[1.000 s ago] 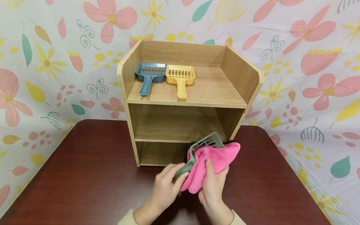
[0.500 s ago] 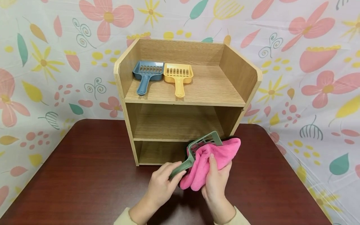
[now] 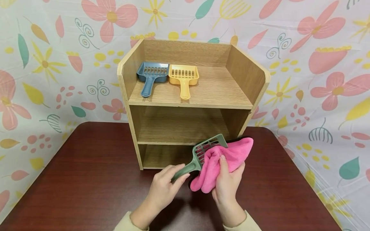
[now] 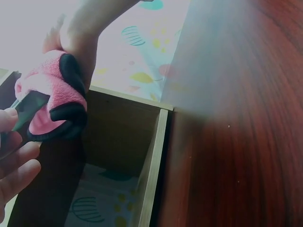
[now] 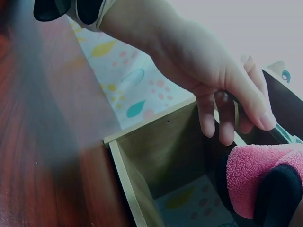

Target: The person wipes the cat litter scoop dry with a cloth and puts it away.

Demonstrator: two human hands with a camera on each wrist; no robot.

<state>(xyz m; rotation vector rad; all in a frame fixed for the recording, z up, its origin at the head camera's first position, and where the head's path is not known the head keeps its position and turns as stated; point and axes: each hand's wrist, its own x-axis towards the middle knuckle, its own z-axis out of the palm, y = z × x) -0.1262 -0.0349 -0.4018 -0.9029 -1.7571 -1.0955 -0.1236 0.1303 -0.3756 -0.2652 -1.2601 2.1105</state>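
Observation:
In the head view my left hand point(image 3: 162, 187) pinches the handle of a green slotted litter scoop point(image 3: 188, 167) between thumb and fingers. The scoop tilts up to the right, in front of the shelf's lower levels. My right hand point(image 3: 228, 187) grips a bunched pink cloth point(image 3: 212, 173) with a dark underside, thumb on top, and the cloth lies against the scoop's head, hiding part of its slots. At the left edge of the left wrist view, my left fingers are close to the cloth point(image 4: 52, 80). The right wrist view has the cloth point(image 5: 248, 175) below my left hand point(image 5: 222, 90).
A wooden shelf unit point(image 3: 190, 105) stands on the dark red table point(image 3: 72, 179). On its top level a blue litter scoop point(image 3: 151, 77) and a yellow litter scoop point(image 3: 184, 78) lie side by side, handles forward. Behind hangs a flower-patterned sheet point(image 3: 72, 38).
My right hand has shifted right and slightly up with the cloth, baring more slots near the scoop's handle. My left hand has drifted a little left, still holding the handle.

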